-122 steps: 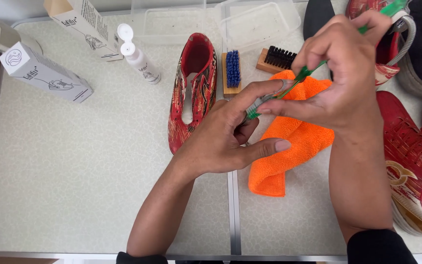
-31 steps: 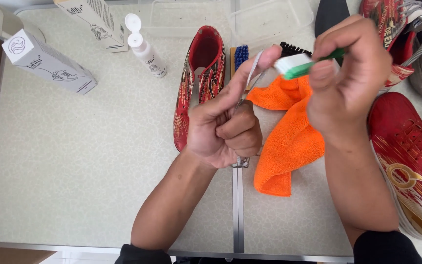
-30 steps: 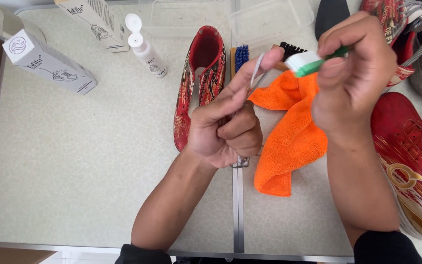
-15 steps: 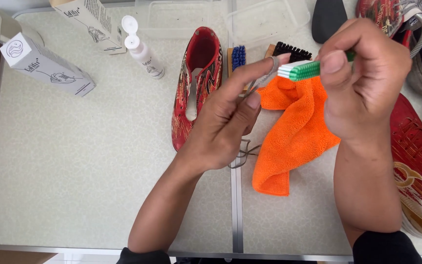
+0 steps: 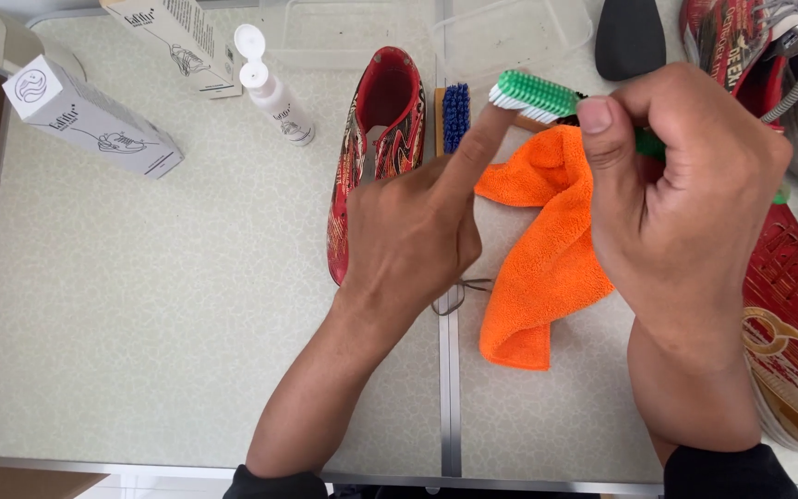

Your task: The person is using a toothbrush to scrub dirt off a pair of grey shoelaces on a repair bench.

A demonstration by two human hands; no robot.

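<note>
2 bare hands work above a pale speckled folding table [image 5: 159, 305] with a metal seam down its middle. The right hand [image 5: 685, 212] is clenched around the green handle of 1 small brush [image 5: 533, 94], a toothbrush-like tool with a green head and short white bristles; the thumb presses along the handle and the head juts left, held in the air over the table's far side. The left hand [image 5: 413, 231] has its index finger stretched out, the tip touching the brush bristles, while the other fingers curl loosely and grasp nothing that shows.

Under the hands lies 1 orange microfibre cloth [image 5: 547, 268], fluffy and crumpled, draped across the seam. A thin dark lace loop [image 5: 459, 294] peeks out beside the left wrist. 1 red patterned shoe [image 5: 376, 148], glossy, with an open red lining, lies lengthwise just left of the seam, partly covered by the left hand. Beside it rests 1 wooden brush with blue bristles [image 5: 454, 115], mostly hidden by the finger.

Far left stand 2 white cardboard boxes [image 5: 94, 120] [image 5: 177, 42], both long and rectangular, and 1 white squeeze bottle [image 5: 274, 88] with a flip cap lying between box and shoe. 2 clear plastic trays [image 5: 510, 37] sit at the far edge. A dark insole [image 5: 630, 37] lies near them. At the right edge, more red shoes [image 5: 791, 323] crowd together, cut off by the frame.
</note>
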